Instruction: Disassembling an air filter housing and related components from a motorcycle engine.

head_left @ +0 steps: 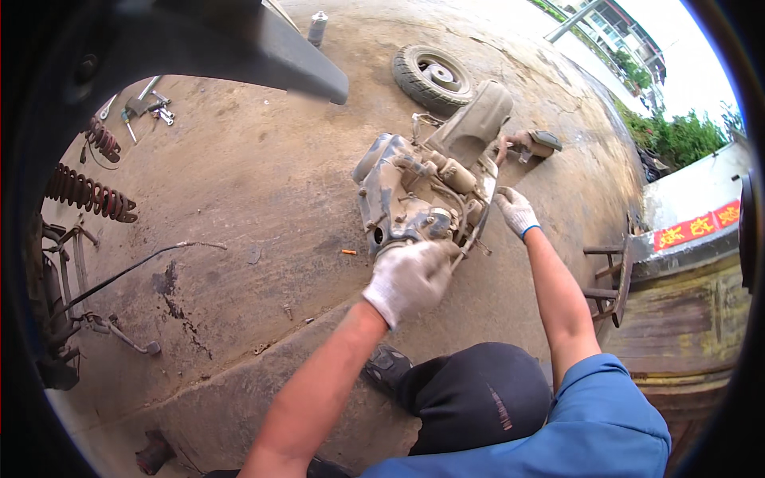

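A dirty scooter engine (406,179) lies on the concrete floor in front of me, its long dusty transmission case (474,123) reaching toward the far right. My left hand (410,279), in a white work glove, is closed on the engine's near end; its fingertips are partly hidden. Also gloved, my right hand (516,209) is at the engine's right side with fingers curled in beside a thin dark hose or cable. What lies between those fingers is too small to make out. A pipe with a dark-ended muffler (544,143) sticks out beyond the right hand.
Behind the engine lies a wheel with its tyre (433,78). Hand tools (147,103) and a spray can (317,29) are farther left. Coil springs (92,195) and a scooter frame with a loose cable (151,259) stand at left. A stool (612,279) is at right.
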The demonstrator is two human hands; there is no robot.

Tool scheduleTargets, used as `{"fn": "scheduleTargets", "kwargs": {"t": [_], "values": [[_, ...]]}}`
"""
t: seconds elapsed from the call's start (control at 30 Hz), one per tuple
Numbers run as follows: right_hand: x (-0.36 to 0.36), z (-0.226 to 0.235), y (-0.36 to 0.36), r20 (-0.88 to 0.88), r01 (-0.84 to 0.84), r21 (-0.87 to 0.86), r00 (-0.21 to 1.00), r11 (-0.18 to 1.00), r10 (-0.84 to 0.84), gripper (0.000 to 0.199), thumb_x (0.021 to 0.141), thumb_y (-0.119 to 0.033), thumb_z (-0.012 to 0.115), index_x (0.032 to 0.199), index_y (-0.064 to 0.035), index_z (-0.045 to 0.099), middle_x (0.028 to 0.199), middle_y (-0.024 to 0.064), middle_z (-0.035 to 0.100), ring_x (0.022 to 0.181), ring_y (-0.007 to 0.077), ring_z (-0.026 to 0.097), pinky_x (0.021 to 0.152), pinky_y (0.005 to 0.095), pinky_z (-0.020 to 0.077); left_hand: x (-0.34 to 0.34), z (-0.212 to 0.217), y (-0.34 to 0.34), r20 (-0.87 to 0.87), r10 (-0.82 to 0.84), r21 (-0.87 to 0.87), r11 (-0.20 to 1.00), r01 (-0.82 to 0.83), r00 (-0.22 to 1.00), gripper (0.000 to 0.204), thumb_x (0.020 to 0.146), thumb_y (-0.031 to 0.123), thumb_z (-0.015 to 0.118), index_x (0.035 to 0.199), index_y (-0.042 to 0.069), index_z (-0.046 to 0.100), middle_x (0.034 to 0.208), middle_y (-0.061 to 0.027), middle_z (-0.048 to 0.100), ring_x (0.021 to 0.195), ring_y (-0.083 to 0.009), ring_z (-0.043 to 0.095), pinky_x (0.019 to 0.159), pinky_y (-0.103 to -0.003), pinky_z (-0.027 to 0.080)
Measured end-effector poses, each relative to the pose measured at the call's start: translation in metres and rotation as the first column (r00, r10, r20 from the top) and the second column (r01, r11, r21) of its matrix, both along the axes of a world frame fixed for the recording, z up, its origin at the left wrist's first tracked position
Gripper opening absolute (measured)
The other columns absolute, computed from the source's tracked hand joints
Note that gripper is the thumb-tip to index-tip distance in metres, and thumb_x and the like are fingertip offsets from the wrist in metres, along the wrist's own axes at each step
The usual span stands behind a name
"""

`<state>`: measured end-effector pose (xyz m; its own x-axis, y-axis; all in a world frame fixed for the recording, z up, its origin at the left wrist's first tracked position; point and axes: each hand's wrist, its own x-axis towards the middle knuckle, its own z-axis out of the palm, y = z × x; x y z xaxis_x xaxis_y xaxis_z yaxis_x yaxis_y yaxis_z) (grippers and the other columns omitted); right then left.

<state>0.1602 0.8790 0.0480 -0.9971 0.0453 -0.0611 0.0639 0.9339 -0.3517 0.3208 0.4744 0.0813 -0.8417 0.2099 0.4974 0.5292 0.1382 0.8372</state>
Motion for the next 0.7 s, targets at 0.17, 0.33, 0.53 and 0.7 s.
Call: {"fn": "scheduleTargets", "kwargs": {"t": [0.17,0.33,0.53,0.7], "values": [[0.116,-0.004,-0.102,-0.077,0.136,-0.254,0.984,0.958,-0.16,0.048,0.107,-0.033,0.067,0.141,0.0007,0.067,0.131,0.0209,0.076,0.125,0.0301,0.071,0.111,0.0392,0.0519,-0.034,-0.12,-0.081,0.645,0.279,0.102,0.891,-0.441,0.712,0.027,0.105,0.012,0.061,0.126,0.001,0.075,0.093,-0.0098,0.076,0.077,-0.0154,0.071,0.069,-0.033,0.061],[0.195,0.047,-0.128,0.038,0.048,-0.035,0.998,0.998,-0.046,0.058,0.107,-0.042,0.065,0.145,0.0006,0.064,0.141,0.0245,0.071,0.133,0.0361,0.067,0.116,0.0417,0.0494,-0.013,-0.199,-0.096,0.876,0.233,-0.011,0.885,-0.466,0.423,0.022,0.108,0.014,0.059,0.122,0.005,0.073,0.092,-0.0086,0.074,0.07,-0.0186,0.071,0.062,-0.037,0.06],[0.226,0.117,-0.175,0.374,-0.004,0.017,0.928,1.0,-0.003,0.065,0.107,-0.049,0.06,0.149,0.0,0.062,0.147,0.0249,0.067,0.14,0.0372,0.063,0.118,0.0425,0.0479,-0.003,-0.175,-0.04,0.936,-0.276,0.351,0.78,-0.519,0.218,0.025,0.109,0.025,0.06,0.126,0.008,0.068,0.097,-0.0121,0.074,0.073,-0.027,0.073,0.061,-0.044,0.061],[0.205,0.079,-0.185,0.508,-0.229,0.007,0.839,0.973,0.194,0.067,0.109,-0.056,0.056,0.144,0.001,0.064,0.143,0.0233,0.07,0.135,0.0385,0.065,0.109,0.045,0.0532,-0.009,-0.143,-0.027,0.917,-0.161,0.303,0.877,-0.373,0.365,0.03,0.109,0.03,0.061,0.131,0.01,0.068,0.104,-0.0097,0.072,0.081,-0.0253,0.072,0.066,-0.042,0.06]]}}
